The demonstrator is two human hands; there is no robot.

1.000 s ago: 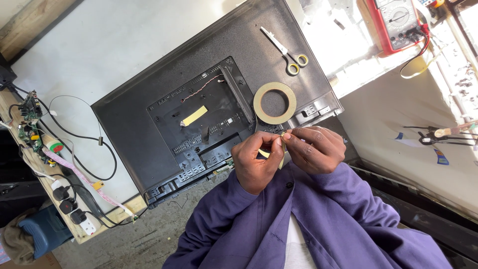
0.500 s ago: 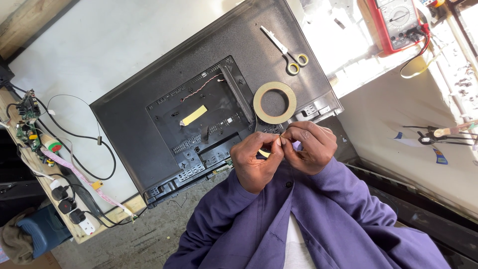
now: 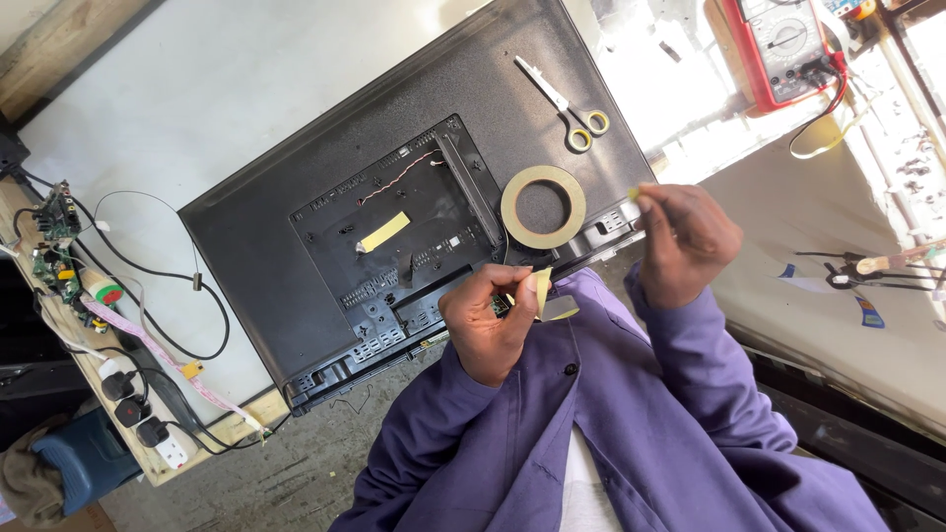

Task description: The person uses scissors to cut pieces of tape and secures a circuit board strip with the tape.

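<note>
Left hand point(image 3: 490, 330) pinching yellow tape strip point(image 3: 541, 292), right hand point(image 3: 685, 241) raised, pinching small scrap point(image 3: 634, 195)

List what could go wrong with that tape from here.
1. The tape strip in the left hand hangs loose and curls, so it may fold onto itself or catch the purple sleeve.
2. The right hand pinches only a tiny piece, which looks easy to drop.

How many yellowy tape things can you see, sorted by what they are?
Tape roll: 1
Strip stuck on the television back: 1
Piece in the left hand: 1
Bit pinched by the right hand: 1
Total: 4
</note>
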